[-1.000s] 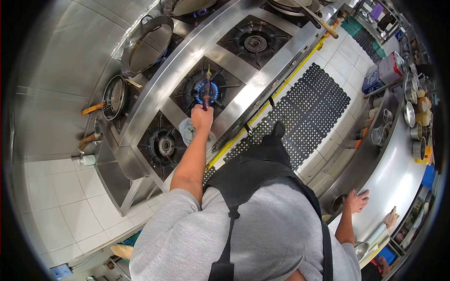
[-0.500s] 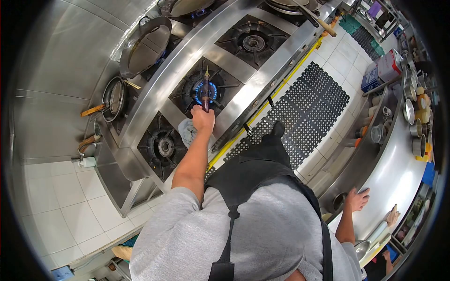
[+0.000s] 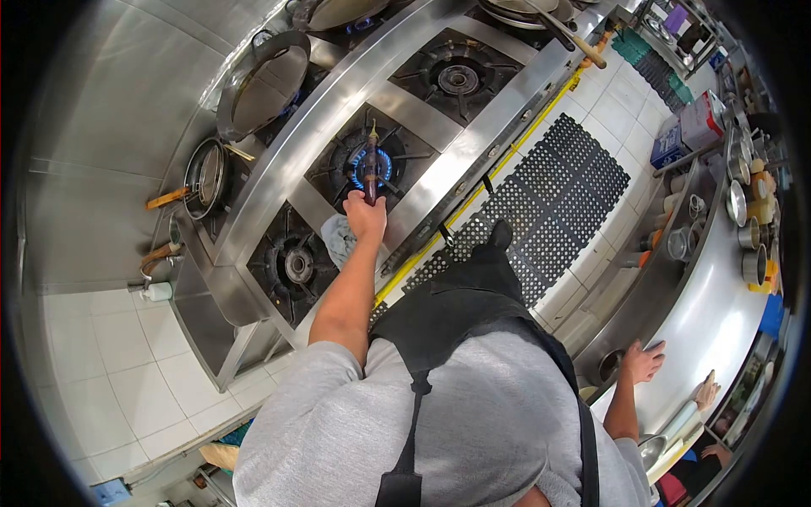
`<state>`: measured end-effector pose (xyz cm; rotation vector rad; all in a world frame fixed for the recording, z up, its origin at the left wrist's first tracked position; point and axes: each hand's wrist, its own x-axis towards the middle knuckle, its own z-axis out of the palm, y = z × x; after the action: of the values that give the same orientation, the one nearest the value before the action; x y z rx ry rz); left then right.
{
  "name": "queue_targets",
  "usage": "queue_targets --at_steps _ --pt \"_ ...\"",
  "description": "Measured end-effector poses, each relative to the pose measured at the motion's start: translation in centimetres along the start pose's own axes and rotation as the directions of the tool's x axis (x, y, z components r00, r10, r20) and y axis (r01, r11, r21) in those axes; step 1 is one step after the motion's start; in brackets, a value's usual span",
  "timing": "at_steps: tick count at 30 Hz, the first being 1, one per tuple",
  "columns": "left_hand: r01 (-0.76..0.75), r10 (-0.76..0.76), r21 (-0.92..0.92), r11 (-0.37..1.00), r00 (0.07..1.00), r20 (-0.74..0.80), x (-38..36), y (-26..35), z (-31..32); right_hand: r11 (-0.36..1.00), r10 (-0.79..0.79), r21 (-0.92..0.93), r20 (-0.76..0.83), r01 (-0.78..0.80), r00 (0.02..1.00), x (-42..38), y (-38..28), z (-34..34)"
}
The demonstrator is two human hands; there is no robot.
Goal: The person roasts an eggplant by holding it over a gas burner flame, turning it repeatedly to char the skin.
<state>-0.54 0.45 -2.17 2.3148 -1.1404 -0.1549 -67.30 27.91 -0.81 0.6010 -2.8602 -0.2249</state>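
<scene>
My left hand is closed around the lower end of a long dark purple eggplant. Its stem end points away from me, over the lit blue flame of a gas burner. A crumpled pale cloth lies on the stove beside that hand. On the right, my right hand rests on the edge of a steel counter, fingers extended and holding nothing. Near it, a round opening or container shows at the counter's side.
Unlit burners flank the lit one. A large pan and smaller pan stand at the back. A wooden handle juts over the front. Perforated black mats cover the floor. Another person's hand is across the counter.
Both my hands and the eggplant look unmoved. At the lower right edge, another person's arm has shifted, and red and dark clothing now shows there.
</scene>
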Motion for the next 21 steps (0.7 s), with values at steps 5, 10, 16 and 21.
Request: queue_targets --at_steps 5,10,16,21 --pt "-0.039 0.037 -0.024 0.999 0.996 -0.08 -0.2 -1.6 0.9 1.0 -0.016 0.003 -0.015 0.016 1.0 0.2 0.4 0.5" --pt "-0.004 0.003 -0.02 1.0 1.0 -0.028 -0.1 -1.3 0.2 1.0 0.01 -0.003 0.015 -0.01 1.0 0.0 -0.1 -0.2" --pt "0.106 -0.108 0.044 0.993 0.993 0.047 1.0 -0.9 0.3 1.0 0.011 -0.007 0.016 -0.011 1.0 0.0 0.0 -0.2" --pt "0.195 -0.2 0.06 0.979 0.975 0.093 1.0 1.1 -0.7 1.0 0.006 -0.007 0.019 -0.006 1.0 0.0 -0.1 -0.2"
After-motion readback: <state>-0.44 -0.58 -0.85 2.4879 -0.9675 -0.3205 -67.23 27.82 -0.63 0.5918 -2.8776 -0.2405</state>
